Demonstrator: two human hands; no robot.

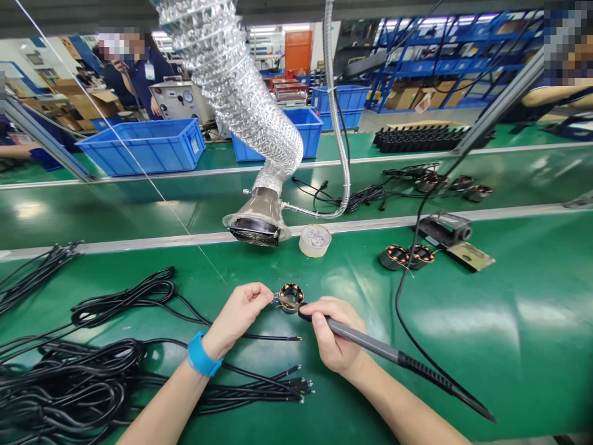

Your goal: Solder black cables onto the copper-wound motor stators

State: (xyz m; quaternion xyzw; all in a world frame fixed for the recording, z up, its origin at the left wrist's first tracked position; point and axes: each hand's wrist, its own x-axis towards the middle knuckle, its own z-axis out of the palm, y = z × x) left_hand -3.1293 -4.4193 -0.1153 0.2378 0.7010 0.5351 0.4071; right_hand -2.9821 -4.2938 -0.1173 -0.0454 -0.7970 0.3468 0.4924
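Your left hand (243,309): reaching from near left, thumb and forefinger pinched on fine wires (277,299) at the coil ring (291,288)'s left side. Your right hand (338,334): curled pen-fashion around a soldering iron (365,341), angled leftward. Ring: on green bench (519,346), between both hands.

A green counter (509,352) spreads beneath the right grip (337,334). Well beyond the grip and to its right stand tall blue shelves (445,65), with grey floor (386,119) before them. Farther off, slightly left of the grip, an orange panel (298,51) rises near bright strip lights (296,27).
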